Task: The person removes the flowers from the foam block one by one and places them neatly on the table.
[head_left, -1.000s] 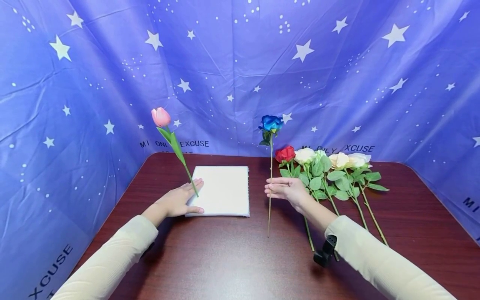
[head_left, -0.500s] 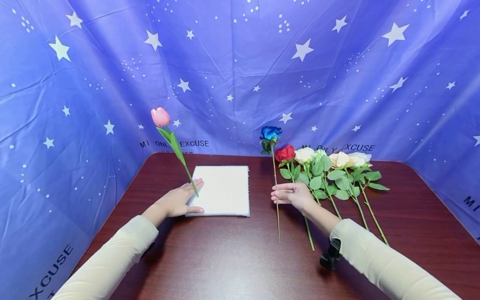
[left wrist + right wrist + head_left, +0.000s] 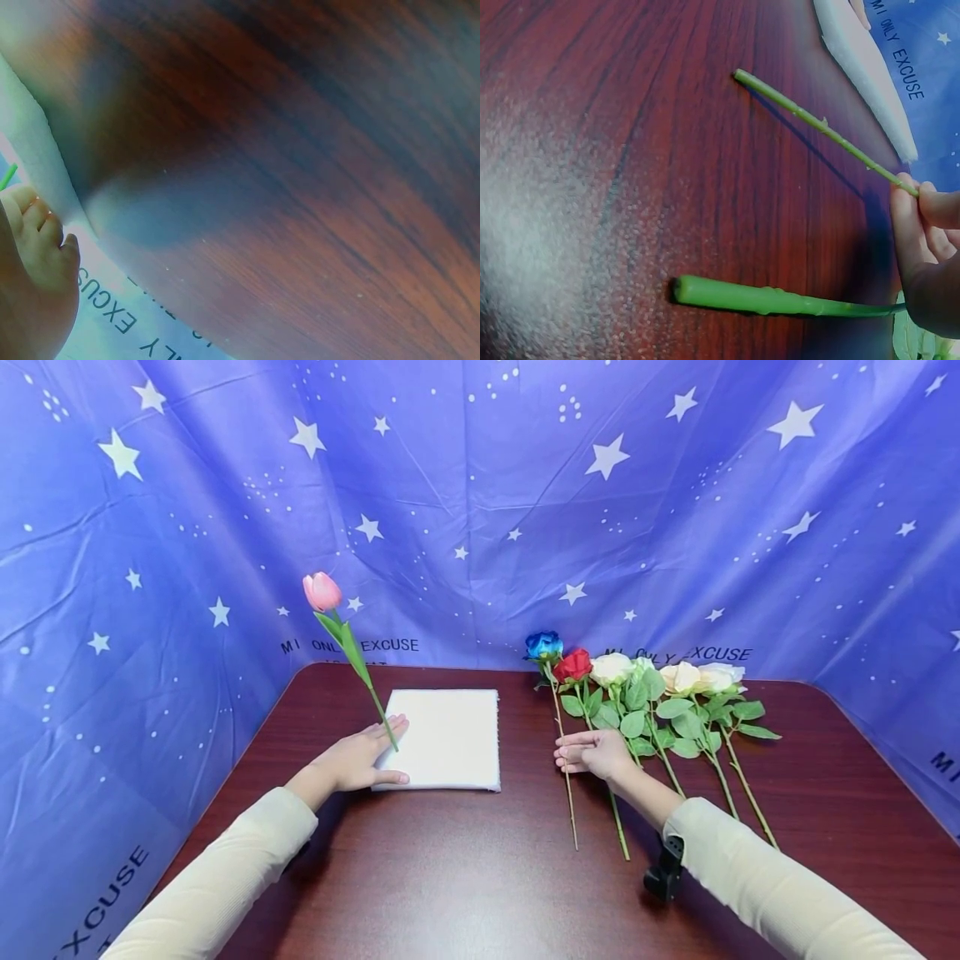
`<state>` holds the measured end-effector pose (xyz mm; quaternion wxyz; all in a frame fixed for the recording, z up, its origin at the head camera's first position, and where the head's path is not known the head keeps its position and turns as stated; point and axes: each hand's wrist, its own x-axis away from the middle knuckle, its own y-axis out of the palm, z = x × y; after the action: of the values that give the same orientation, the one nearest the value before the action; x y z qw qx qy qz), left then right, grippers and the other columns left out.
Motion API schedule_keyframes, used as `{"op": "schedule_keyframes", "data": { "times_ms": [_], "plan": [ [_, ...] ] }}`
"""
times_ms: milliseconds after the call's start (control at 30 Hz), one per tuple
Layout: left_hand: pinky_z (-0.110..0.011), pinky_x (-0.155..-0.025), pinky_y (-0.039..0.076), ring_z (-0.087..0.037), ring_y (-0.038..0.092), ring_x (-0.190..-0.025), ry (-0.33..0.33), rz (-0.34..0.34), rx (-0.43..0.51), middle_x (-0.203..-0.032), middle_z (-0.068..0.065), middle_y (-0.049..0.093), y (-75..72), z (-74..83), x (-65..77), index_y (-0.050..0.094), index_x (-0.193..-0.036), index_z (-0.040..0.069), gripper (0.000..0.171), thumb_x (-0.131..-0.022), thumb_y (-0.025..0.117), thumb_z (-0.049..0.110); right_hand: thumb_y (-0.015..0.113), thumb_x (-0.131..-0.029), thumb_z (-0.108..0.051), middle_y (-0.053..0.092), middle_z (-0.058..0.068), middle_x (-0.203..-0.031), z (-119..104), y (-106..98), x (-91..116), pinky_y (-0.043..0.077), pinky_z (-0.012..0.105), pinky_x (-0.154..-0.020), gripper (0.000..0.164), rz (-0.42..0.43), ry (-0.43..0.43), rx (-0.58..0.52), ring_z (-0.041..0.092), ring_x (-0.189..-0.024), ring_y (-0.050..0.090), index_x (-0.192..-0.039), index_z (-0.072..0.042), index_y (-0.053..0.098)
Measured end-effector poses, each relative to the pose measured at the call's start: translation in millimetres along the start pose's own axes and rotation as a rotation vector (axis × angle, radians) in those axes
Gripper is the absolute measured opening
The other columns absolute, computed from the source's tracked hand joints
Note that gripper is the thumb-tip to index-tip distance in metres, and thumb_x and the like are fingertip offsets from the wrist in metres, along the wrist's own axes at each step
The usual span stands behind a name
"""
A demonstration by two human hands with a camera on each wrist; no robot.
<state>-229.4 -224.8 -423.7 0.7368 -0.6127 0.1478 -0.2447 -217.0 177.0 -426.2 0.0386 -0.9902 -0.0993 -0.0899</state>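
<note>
My right hand (image 3: 603, 755) pinches the stem of a blue rose (image 3: 543, 646) between thumb and fingers. That rose slants low beside a red rose (image 3: 573, 666); in the right wrist view the tip of its stem (image 3: 802, 112) meets its shadow at the tabletop. My left hand (image 3: 352, 762) rests with straight fingers on the left side of a white square foam board (image 3: 450, 739). A pink tulip (image 3: 322, 592) leans left above this hand, its stem crossing in front of the fingers and ending over the board.
To the right of the blue rose lie the red rose and several pale roses (image 3: 678, 679) with green leaves, stems toward me. A dark wood table (image 3: 450, 868) carries everything. Behind and beside it hangs a blue star-patterned cloth (image 3: 465, 485).
My right hand has moved right and lower with the blue rose, whose bloom has sunk from upright to beside the red rose. The left hand and tulip have stayed in place.
</note>
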Motion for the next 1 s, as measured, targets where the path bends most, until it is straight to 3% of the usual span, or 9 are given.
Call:
{"op": "schedule_keyframes", "data": {
  "times_ms": [233, 600, 800, 1000],
  "plan": [
    [-0.048, -0.119, 0.028, -0.033, 0.025, -0.148, 0.005, 0.002, 0.000, -0.161, -0.012, 0.021, 0.0, -0.3, -0.3, 0.023, -0.153, 0.006, 0.097, -0.084, 0.057, 0.064, 0.058, -0.086, 0.011, 0.073, 0.003, -0.072, 1.2, -2.1, -2.7, 0.059, 0.022, -0.063, 0.038, 0.035, 0.074, 0.017, 0.005, -0.061, 0.068, -0.121, 0.026, 0.051],
    [-0.050, -0.117, 0.030, -0.035, 0.028, -0.146, -0.015, 0.002, 0.009, -0.161, -0.011, 0.022, -1.4, 0.6, 0.7, 0.022, -0.153, 0.008, 0.096, -0.084, 0.057, 0.065, 0.056, -0.089, 0.010, 0.071, 0.006, -0.075, -16.0, -2.0, -4.2, 0.061, 0.026, -0.071, 0.040, -0.019, 0.268, 0.005, 0.011, -0.066, 0.069, -0.126, 0.023, 0.047],
    [-0.049, -0.117, 0.031, -0.036, 0.029, -0.145, -0.016, -0.003, 0.014, -0.161, -0.011, 0.021, -0.4, 1.7, 1.7, 0.022, -0.154, 0.008, 0.096, -0.084, 0.058, 0.064, 0.057, -0.091, 0.007, 0.072, 0.004, -0.074, -15.0, -2.2, -6.0, 0.060, 0.025, -0.072, 0.039, 0.009, 0.291, -0.022, 0.010, -0.067, 0.069, -0.125, 0.022, 0.048],
    [-0.049, -0.117, 0.030, -0.036, 0.029, -0.145, -0.017, 0.000, 0.011, -0.161, -0.011, 0.022, -0.4, 1.9, 1.7, 0.023, -0.153, 0.008, 0.096, -0.084, 0.058, 0.064, 0.057, -0.090, 0.005, 0.074, 0.011, -0.088, -20.6, -1.8, -3.8, 0.060, 0.029, -0.078, 0.041, 0.074, 0.225, 0.021, 0.010, -0.073, 0.069, -0.125, 0.024, 0.047]
  ]
}}
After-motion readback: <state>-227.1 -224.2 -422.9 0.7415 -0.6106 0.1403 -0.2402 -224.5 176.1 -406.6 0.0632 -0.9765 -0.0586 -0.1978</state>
